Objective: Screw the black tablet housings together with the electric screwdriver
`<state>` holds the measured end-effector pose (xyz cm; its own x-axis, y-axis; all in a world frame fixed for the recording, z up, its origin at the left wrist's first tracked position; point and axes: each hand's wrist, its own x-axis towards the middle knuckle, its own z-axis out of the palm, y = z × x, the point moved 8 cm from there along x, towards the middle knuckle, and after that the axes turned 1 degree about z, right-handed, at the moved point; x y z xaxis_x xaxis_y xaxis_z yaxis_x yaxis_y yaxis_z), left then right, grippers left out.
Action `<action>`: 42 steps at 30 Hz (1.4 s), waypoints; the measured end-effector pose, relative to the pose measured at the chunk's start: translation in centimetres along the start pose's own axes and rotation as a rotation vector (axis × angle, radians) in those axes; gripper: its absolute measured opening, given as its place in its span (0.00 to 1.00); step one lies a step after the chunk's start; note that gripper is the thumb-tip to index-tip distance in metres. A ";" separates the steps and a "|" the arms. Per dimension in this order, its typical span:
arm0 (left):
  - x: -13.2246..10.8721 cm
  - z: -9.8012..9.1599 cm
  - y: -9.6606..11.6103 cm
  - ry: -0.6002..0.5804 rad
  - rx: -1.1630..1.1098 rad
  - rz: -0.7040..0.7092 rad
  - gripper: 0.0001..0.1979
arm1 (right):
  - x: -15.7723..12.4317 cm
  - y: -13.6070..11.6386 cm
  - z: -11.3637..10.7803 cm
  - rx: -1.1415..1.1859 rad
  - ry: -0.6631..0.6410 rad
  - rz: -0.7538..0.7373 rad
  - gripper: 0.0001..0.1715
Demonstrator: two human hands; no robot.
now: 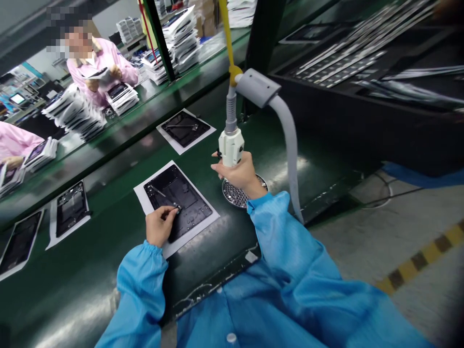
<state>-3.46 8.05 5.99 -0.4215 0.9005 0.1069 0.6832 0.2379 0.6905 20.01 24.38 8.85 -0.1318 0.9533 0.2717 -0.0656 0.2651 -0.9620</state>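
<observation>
Clasping the hanging screwdriver [231,145] is the right hand [241,175]; the left hand [158,226] pinches a part [177,207] on the black panel [190,200].

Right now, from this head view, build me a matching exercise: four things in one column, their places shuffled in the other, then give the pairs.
Things
1. left hand
2. right hand
3. round perforated tray
4. person in pink

Places
A. beyond the green belt, holding something flat
B. pinching a small part on the near black panel
C. gripping the white hanging tool
D. on the belt, beneath the tool-holding wrist

Pairs: 1-B, 2-C, 3-D, 4-A
</observation>
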 end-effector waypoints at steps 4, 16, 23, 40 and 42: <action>-1.3 0.8 0.5 -0.055 -0.064 -0.029 0.08 | -0.4 -0.6 -0.6 -0.012 0.065 -0.048 0.10; -3.1 3.8 2.2 -0.309 0.149 0.037 0.05 | -1.3 -1.8 -0.5 -0.017 0.054 -0.104 0.09; -2.6 4.0 2.3 -0.331 0.241 0.055 0.04 | -1.4 -1.6 -0.5 -0.019 0.057 -0.110 0.10; -5.8 3.6 3.8 -0.267 0.538 0.468 0.12 | -4.9 -3.4 4.7 0.129 -0.126 -0.064 0.13; -5.3 3.8 3.6 -0.211 0.521 0.472 0.12 | -5.9 -3.3 6.9 0.134 -0.198 -0.008 0.12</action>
<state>3.48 5.53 5.23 0.0751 0.9883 0.1326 0.9807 -0.0973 0.1694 14.22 16.91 10.66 -0.3214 0.9008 0.2920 -0.1961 0.2383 -0.9512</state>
